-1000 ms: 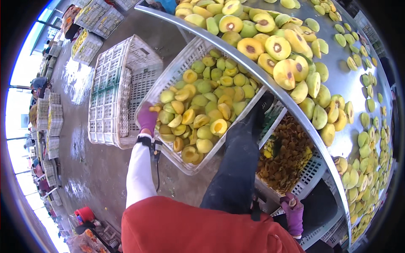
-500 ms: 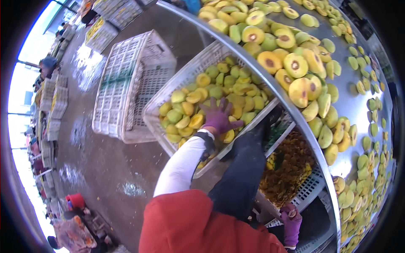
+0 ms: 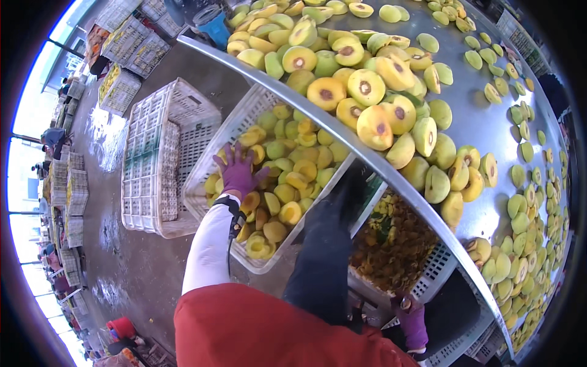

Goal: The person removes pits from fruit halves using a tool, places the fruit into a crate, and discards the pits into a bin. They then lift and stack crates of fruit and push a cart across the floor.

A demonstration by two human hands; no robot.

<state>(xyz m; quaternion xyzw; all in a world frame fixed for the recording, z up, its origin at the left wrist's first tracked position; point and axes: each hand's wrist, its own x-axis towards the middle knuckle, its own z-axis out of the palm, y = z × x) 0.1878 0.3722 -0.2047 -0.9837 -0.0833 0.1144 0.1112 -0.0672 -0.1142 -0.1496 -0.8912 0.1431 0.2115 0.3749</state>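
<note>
My left hand [image 3: 237, 172], in a purple glove, lies with fingers spread on halved yellow-green peaches [image 3: 295, 165] in a white plastic crate [image 3: 191, 194]. It is at the crate's left side and holds nothing that I can see. My right hand [image 3: 411, 318], also gloved in purple, is low on the right, beside a crate of brown pits and scraps [image 3: 394, 257]. Its fingers are curled round something small with a shiny end, too small to name.
A steel table [image 3: 483, 202] with a raised metal rim [image 3: 342, 134] bears many peach halves [image 3: 367, 85]. Stacked white crates [image 3: 147, 165] stand on the wet floor [image 3: 101, 244] to the left. A blue container [image 3: 213, 25] is at the back. Other people work far left.
My left hand has moved from the middle of the fruit toward the crate's left side. Peach halves near it have shifted. The whole view has turned slightly; my right hand stays beside the scraps.
</note>
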